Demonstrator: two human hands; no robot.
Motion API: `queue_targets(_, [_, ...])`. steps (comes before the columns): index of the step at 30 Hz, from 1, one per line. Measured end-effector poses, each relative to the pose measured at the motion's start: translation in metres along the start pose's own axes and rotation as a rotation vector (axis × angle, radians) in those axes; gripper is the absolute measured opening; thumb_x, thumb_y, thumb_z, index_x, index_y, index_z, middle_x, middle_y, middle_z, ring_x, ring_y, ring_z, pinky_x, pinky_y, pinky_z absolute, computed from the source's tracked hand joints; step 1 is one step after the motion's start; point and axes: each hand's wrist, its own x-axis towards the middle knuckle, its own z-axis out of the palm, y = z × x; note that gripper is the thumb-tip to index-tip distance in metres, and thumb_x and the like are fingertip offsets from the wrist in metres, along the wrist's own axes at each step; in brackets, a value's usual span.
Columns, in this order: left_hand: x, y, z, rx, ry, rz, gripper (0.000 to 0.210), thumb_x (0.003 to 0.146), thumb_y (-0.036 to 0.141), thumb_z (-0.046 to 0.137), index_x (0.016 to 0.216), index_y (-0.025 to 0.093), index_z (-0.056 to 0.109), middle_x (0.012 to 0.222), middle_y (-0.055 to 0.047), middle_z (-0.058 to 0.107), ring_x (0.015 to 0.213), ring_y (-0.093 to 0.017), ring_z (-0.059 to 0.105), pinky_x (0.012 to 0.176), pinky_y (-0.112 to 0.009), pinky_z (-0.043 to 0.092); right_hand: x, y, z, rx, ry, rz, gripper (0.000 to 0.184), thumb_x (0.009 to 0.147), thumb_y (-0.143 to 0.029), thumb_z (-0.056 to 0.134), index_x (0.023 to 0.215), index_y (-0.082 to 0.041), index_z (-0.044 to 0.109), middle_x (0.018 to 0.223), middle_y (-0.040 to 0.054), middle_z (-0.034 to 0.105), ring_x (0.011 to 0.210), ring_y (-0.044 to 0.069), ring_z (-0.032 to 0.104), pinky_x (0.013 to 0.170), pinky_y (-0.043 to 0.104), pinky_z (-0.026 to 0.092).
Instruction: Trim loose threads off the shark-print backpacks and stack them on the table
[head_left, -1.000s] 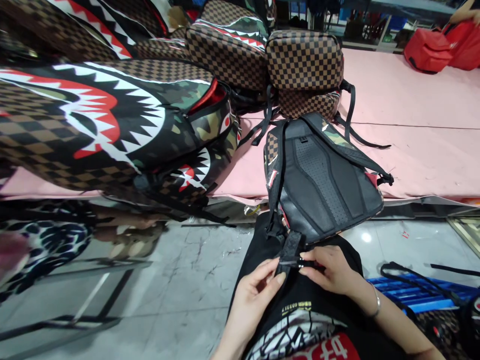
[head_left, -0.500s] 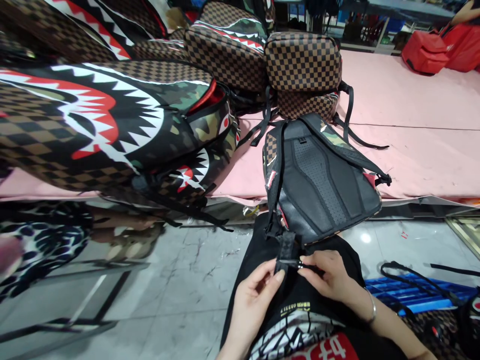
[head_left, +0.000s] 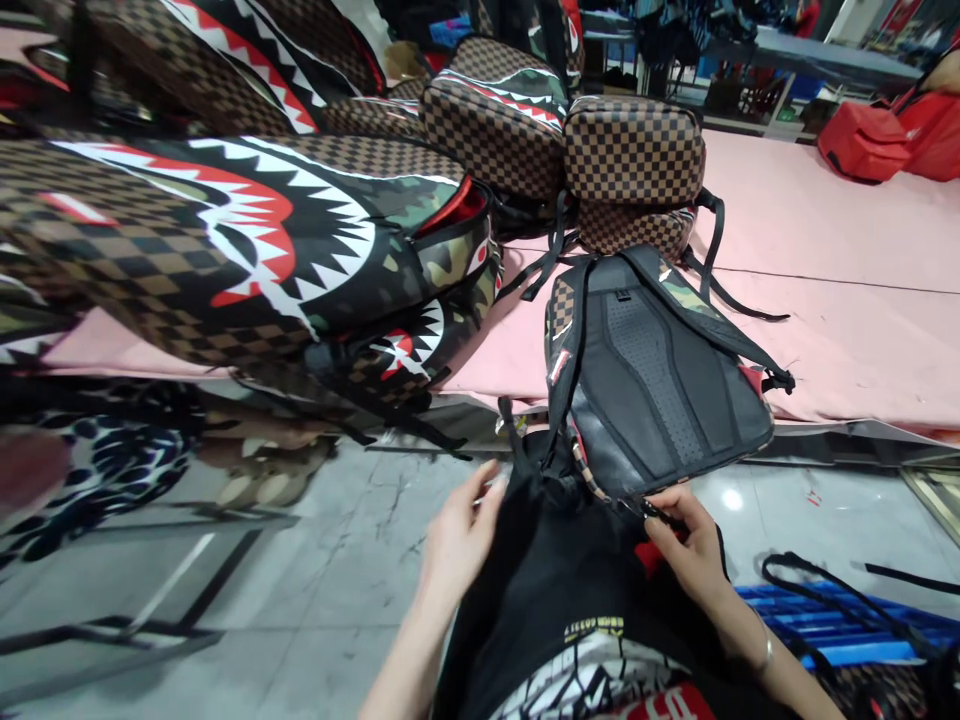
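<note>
A backpack (head_left: 660,370) with a black padded back panel and brown-checked sides lies back side up at the table's front edge, its lower end over my lap. My right hand (head_left: 688,545) is closed on a small dark tool (head_left: 643,507) that looks like thread snips, beside the bag's lower edge. My left hand (head_left: 465,525) is held apart to the left, thumb and fingers slightly parted, with nothing visible in it. Just above it, a loose black strap end (head_left: 510,425) sticks up near the bag's lower left corner.
Several checked backpacks with shark-mouth prints (head_left: 247,240) are piled at left and behind on the pink table (head_left: 840,330). Red bags (head_left: 866,140) sit at far right. A blue slatted surface (head_left: 817,610) is low at right. A seated person's patterned clothing (head_left: 127,450) shows at left.
My left hand has let go of the black strap and drawn away left. My right hand has moved right with the small tool, away from the strap. The view has shifted slightly.
</note>
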Motion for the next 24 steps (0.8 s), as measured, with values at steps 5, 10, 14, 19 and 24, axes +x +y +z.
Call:
queue_targets(5, [0.019, 0.010, 0.047, -0.505, -0.215, -0.155, 0.048, 0.058, 0.044, 0.072, 0.092, 0.011, 0.068, 0.093, -0.013, 0.069, 0.081, -0.026, 0.062, 0.070, -0.034, 0.048, -0.002, -0.005, 0.006, 0.023, 0.003, -0.001, 0.019, 0.080, -0.036, 0.058, 0.086, -0.018, 0.056, 0.069, -0.0005, 0.058, 0.061, 0.012, 0.053, 0.055, 0.022, 0.042])
queue_targets(10, [0.004, 0.027, 0.048, -0.758, -0.197, -0.082, 0.043, 0.067, 0.045, 0.066, 0.097, 0.014, 0.067, 0.100, -0.010, 0.069, 0.093, -0.023, 0.062, 0.083, -0.034, 0.047, -0.008, 0.003, 0.005, 0.059, -0.012, 0.045, 0.019, 0.086, -0.037, 0.049, 0.094, -0.019, 0.051, 0.064, -0.0029, 0.052, 0.053, 0.010, 0.046, 0.050, 0.021, 0.038])
queue_targets(14, [-0.025, 0.049, 0.028, -1.050, -0.279, -0.137, 0.037, 0.065, 0.028, 0.071, 0.100, 0.016, 0.067, 0.106, -0.011, 0.068, 0.103, -0.025, 0.059, 0.094, -0.039, 0.042, 0.000, -0.007, 0.009, 0.039, 0.009, 0.023, 0.022, 0.093, -0.035, 0.033, 0.098, -0.020, 0.047, 0.065, -0.0022, 0.051, 0.053, 0.010, 0.045, 0.048, 0.020, 0.037])
queue_targets(19, [-0.049, 0.062, 0.020, -1.144, -0.399, -0.194, 0.044, 0.063, 0.019, 0.074, 0.106, 0.016, 0.065, 0.114, -0.012, 0.064, 0.112, -0.029, 0.054, 0.100, -0.041, 0.039, 0.029, -0.040, 0.035, -0.084, -0.178, -0.105, 0.031, 0.082, -0.032, 0.054, 0.110, -0.020, 0.050, 0.063, -0.0038, 0.053, 0.052, 0.010, 0.047, 0.053, 0.021, 0.042])
queue_targets(24, [-0.051, 0.056, 0.022, -1.187, -0.360, -0.223, 0.047, 0.064, 0.013, 0.072, 0.110, 0.019, 0.062, 0.116, -0.010, 0.063, 0.115, -0.026, 0.051, 0.098, -0.036, 0.041, 0.038, -0.033, 0.070, -0.081, -0.179, -0.011, 0.029, 0.073, -0.026, 0.061, 0.101, -0.021, 0.054, 0.060, -0.0057, 0.051, 0.046, 0.008, 0.041, 0.047, 0.019, 0.040])
